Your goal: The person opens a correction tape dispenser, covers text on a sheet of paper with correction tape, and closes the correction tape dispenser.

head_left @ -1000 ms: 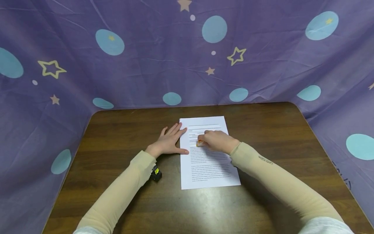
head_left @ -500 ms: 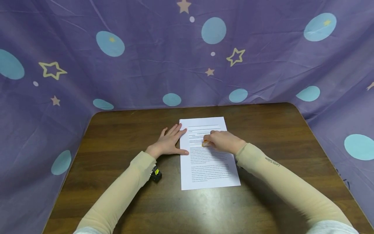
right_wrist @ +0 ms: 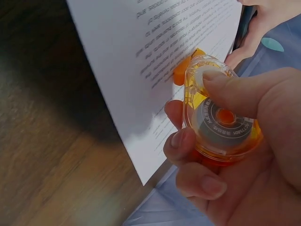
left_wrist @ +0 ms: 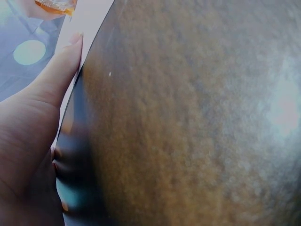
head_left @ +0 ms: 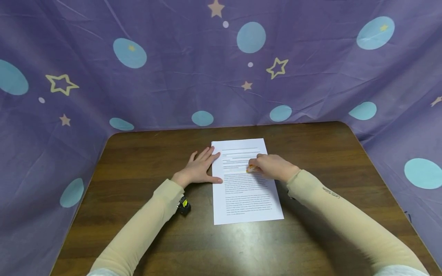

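A printed sheet of paper (head_left: 248,209) lies on the wooden table, blank white gaps showing among its upper lines. My left hand (head_left: 198,170) rests with spread fingers on the sheet's left edge. In my right hand (head_left: 276,167) is a correction tape dispenser (right_wrist: 221,117), clear and orange with a dark reel inside. Thumb and curled fingers grip it from both sides in the right wrist view. Its orange tip (right_wrist: 183,69) points at the printed lines; whether it touches the paper is hard to tell.
The brown wooden table (head_left: 145,161) extends around the paper on all sides. A purple curtain (head_left: 165,88) with stars and blue ovals hangs behind and at both sides. A small black device (head_left: 184,206) sits under the left wrist.
My right hand has moved to the right across the paper with the correction tape dispenser, along roughly the same line. My left hand has stayed in place on the sheet.
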`<state>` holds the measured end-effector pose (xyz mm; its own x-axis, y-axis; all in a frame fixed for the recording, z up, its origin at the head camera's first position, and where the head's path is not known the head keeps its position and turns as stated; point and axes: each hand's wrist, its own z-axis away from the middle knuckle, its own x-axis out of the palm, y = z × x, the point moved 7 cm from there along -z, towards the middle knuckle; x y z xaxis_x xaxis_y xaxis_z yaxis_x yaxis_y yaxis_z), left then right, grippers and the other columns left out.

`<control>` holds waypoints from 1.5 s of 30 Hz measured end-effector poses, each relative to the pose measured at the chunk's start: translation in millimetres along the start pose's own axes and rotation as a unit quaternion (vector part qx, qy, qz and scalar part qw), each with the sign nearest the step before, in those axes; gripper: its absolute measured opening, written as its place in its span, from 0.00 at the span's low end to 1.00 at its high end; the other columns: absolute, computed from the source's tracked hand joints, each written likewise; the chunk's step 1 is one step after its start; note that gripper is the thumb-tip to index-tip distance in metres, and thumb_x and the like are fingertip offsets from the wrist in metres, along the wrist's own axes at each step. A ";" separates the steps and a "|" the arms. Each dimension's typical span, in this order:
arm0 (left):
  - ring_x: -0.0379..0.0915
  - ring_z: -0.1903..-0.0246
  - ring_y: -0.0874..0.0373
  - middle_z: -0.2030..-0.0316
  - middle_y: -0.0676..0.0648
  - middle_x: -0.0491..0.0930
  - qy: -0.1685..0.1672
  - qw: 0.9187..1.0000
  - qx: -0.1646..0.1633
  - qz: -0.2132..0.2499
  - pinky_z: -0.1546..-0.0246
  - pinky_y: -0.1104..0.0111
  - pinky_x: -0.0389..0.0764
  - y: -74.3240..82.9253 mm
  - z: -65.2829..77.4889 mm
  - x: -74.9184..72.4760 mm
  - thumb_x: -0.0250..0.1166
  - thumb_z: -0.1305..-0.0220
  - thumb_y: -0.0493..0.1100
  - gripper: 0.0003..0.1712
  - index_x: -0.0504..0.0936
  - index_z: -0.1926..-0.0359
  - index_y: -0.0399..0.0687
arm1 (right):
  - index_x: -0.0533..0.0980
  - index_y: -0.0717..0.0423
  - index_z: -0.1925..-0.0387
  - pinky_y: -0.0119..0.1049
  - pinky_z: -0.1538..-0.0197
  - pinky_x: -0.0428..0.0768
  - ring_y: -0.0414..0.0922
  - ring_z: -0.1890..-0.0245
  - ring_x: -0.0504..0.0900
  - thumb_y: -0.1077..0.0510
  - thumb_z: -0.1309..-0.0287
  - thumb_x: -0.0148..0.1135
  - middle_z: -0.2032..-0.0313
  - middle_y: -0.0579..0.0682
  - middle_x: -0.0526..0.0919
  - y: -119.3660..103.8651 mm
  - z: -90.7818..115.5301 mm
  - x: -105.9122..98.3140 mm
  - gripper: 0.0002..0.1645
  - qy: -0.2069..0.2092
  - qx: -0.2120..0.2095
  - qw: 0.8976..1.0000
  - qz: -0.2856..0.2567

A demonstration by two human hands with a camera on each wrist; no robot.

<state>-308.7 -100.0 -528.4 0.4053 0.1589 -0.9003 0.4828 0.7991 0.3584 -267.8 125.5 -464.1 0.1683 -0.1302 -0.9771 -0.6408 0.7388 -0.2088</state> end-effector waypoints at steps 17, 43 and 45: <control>0.26 0.17 0.48 0.16 0.44 0.33 0.006 1.000 0.004 0.012 0.24 0.39 0.31 -0.1 -0.3 -0.4 0.68 0.46 0.79 0.69 0.48 0.15 0.54 | 0.83 0.49 0.59 0.43 0.70 0.79 0.42 0.75 0.74 0.63 0.35 0.70 0.71 0.48 0.79 19.0 20.1 -2.6 0.07 -0.005 0.026 1.000 0.003; 0.28 0.18 0.39 0.17 0.34 0.38 0.020 0.999 0.011 0.041 0.26 0.32 0.32 14.7 5.0 -7.7 0.75 0.44 0.70 0.65 0.55 0.18 0.44 | 0.83 0.49 0.60 0.46 0.72 0.79 0.44 0.73 0.77 0.65 0.37 0.71 0.69 0.47 0.80 38.1 40.2 -6.5 0.08 0.009 0.054 0.998 0.006; 0.29 0.18 0.38 0.18 0.33 0.39 0.025 0.999 0.017 0.040 0.26 0.32 0.32 13.7 5.3 -6.7 0.75 0.44 0.70 0.62 0.58 0.20 0.44 | 0.83 0.50 0.60 0.45 0.72 0.79 0.44 0.73 0.77 0.65 0.37 0.71 0.69 0.47 0.80 38.4 40.7 -6.0 0.08 0.009 0.051 0.999 0.005</control>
<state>-300.7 -93.1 -516.2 0.4049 0.2514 -0.8791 0.4765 0.7626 0.4375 -262.9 181.5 -464.6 0.1481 -0.1339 -0.9799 -0.5628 0.8033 -0.1948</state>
